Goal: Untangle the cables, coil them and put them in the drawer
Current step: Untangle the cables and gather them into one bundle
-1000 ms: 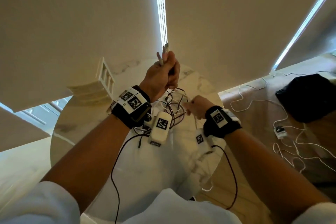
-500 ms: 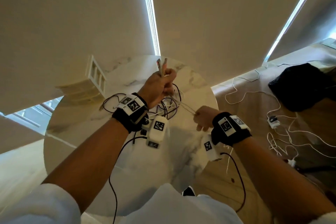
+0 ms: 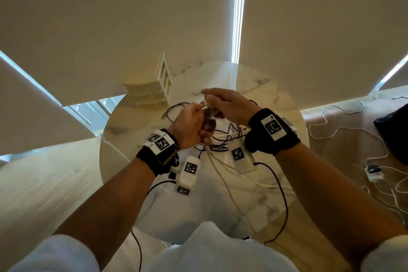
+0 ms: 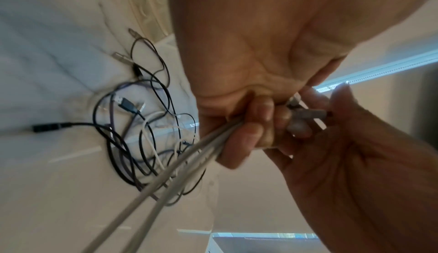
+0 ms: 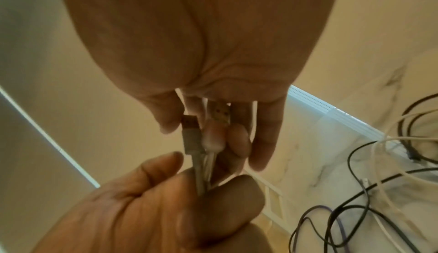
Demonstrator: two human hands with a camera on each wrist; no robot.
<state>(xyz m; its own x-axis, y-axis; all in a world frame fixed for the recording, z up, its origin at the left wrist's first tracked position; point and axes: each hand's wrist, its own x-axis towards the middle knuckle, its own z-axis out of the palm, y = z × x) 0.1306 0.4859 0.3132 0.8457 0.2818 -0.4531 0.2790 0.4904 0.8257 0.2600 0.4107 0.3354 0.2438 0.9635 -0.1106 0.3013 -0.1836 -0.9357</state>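
My left hand (image 3: pixel 194 126) grips a doubled grey cable (image 4: pixel 166 178) in a fist above the round marble table (image 3: pixel 276 99). The cable's strands (image 3: pixel 212 157) hang down toward me. Its plug ends (image 5: pixel 189 131) stick out of the top of the fist. My right hand (image 3: pixel 227 106) lies over the left one, and its thumb and fingers (image 5: pixel 213 135) pinch those plug ends. A tangle of black, purple and white cables (image 3: pixel 225 137) lies on the table under both hands and shows clearly in the left wrist view (image 4: pixel 142 135).
A cream ribbed object with a white frame (image 3: pixel 154 93) stands at the table's far left. White cables and a small charger (image 3: pixel 373 172) trail over the floor on the right, near a black bag (image 3: pixel 395 130). Blinds hang behind the table.
My left hand came down from its raised position with the grey cable. My right hand left the strands at the lower right and moved up onto the plug ends.
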